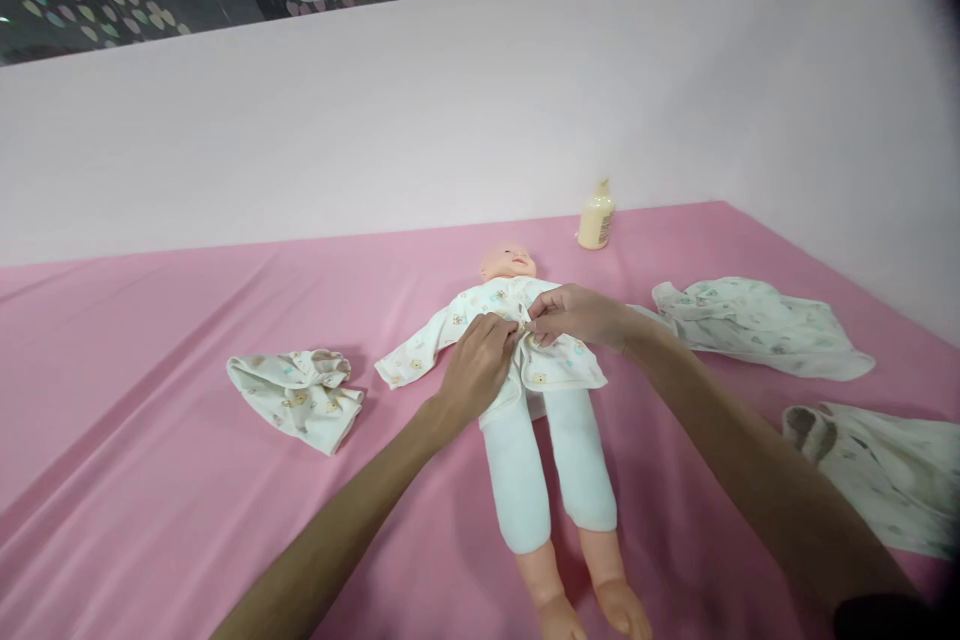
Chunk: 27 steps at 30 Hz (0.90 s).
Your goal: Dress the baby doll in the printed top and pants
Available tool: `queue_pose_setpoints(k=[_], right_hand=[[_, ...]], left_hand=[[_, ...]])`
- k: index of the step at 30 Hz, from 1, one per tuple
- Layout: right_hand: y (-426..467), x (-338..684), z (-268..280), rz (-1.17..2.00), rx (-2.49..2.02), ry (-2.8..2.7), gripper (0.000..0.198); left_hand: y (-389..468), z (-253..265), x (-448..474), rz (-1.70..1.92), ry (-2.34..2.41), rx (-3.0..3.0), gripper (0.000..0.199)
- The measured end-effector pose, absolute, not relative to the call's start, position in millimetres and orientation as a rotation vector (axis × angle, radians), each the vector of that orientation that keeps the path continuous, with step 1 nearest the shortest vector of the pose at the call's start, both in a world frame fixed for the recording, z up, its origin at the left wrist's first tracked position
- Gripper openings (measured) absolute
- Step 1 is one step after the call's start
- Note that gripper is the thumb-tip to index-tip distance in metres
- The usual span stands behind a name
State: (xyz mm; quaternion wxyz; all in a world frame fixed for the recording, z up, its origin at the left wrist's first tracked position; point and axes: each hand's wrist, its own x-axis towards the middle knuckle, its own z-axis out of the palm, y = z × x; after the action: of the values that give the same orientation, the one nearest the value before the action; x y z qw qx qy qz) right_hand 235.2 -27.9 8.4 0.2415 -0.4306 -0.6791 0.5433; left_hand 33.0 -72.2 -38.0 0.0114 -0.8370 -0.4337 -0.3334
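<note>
A baby doll (510,262) lies on its back, head toward the wall and bare feet toward me. It wears a white printed baby shirt (474,304) with long sleeves, and white cloth covers its legs down to below the knees. Over the doll's chest, my left hand (480,365) pinches the shirt's front. Close beside it, my right hand (574,314) has its fingertips closed on the same front, where a small tie or fastening seems to be. My fingers hide the exact spot. Below my hands the shirt's lower flaps hang apart.
A pink sheet (172,400) covers the surface. Left of the doll lies a folded printed cloth piece (300,395). Rightward are a printed garment (757,325) and another printed cloth (885,470). A yellowish pump bottle (596,218) stands near the white wall (360,130).
</note>
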Motion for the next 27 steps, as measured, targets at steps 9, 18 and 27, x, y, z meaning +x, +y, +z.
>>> queue_pose_setpoints(k=[9,18,27], right_hand=[[-34,241,20,1.38,-1.244,-1.877,0.015],[-34,238,16,1.368,-1.263,-1.887,0.021],[-35,238,16,1.342,-1.261,-1.925,0.017]], left_hand=[[-74,-39,34,-1.01,-1.403,-2.563,0.021],[-76,-41,38,-1.03,-1.427,-2.523,0.025],[-75,-42,40,-1.068,-1.462,-2.555,0.023]])
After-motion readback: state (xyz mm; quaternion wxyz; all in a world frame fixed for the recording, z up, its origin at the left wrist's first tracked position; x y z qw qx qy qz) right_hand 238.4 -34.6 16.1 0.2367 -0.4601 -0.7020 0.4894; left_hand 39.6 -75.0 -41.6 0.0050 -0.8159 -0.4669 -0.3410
